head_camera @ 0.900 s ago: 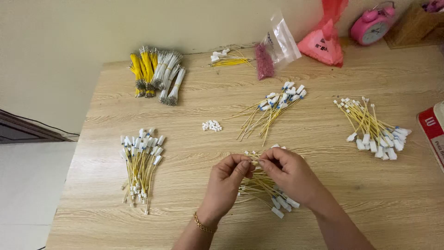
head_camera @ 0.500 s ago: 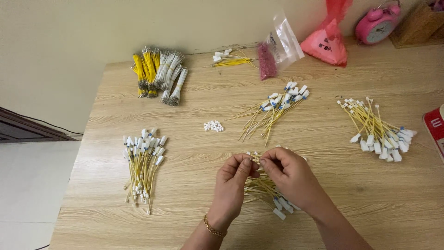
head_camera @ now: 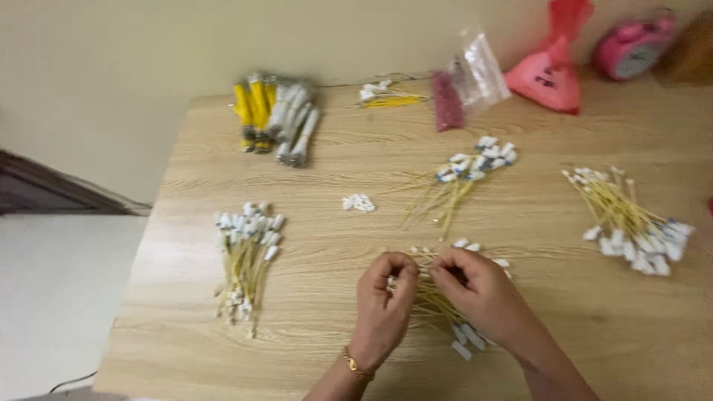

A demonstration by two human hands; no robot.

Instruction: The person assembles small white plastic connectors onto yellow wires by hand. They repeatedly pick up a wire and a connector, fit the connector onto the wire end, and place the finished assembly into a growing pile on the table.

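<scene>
My left hand (head_camera: pixel 382 306) and my right hand (head_camera: pixel 479 292) meet over a loose bundle of thin yellow wires with white end plugs (head_camera: pixel 453 321) near the front of the wooden table (head_camera: pixel 334 141). Both hands pinch wires from this bundle between thumb and fingertips. A gold bracelet sits on my left wrist. The picture is blurred, so the exact wire held is unclear.
Similar wire bundles lie at the left (head_camera: pixel 246 256), the middle back (head_camera: pixel 464 178) and the right (head_camera: pixel 631 219). A small heap of white plugs (head_camera: pixel 359 202), yellow and grey packs (head_camera: pixel 275 119), plastic bags (head_camera: pixel 475 78), a red bag (head_camera: pixel 553 70) and a pink clock (head_camera: pixel 631 48) stand at the back.
The view has shifted a little and blurred. Both hands stay on the front bundle, fingers working close together.
</scene>
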